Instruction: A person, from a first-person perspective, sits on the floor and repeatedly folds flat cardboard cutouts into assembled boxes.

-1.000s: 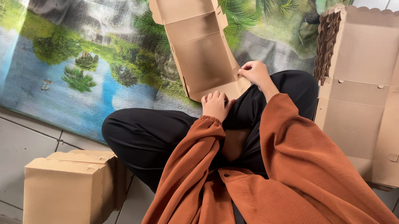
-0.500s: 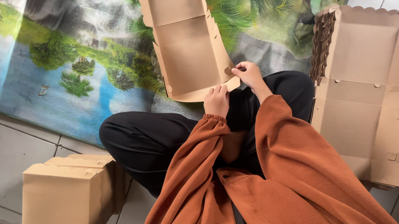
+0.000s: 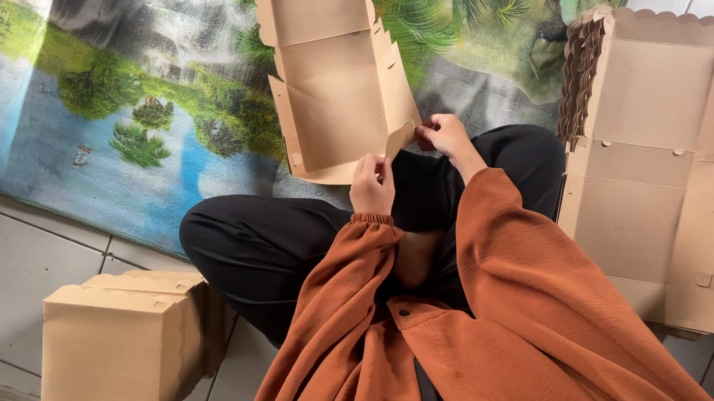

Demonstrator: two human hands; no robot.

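A half-folded brown cardboard box (image 3: 332,92) with scalloped edges lies open on my knees, its lid reaching away over the mat. My left hand (image 3: 372,184) pinches the box's near edge. My right hand (image 3: 444,137) grips the near right corner flap, which is bent upward. Both arms wear rust-orange sleeves, and my crossed legs are in black trousers.
To my right a stack of flat, unfolded cardboard box blanks (image 3: 661,176) rests on the tiled floor. A folded, closed cardboard box (image 3: 122,350) stands at my left by a metal threshold. A printed landscape mat (image 3: 111,105) covers the floor ahead.
The box has swung from leaning right to lying straight in front of me. My right hand has moved from the box's near edge to the corner flap and lifted it.
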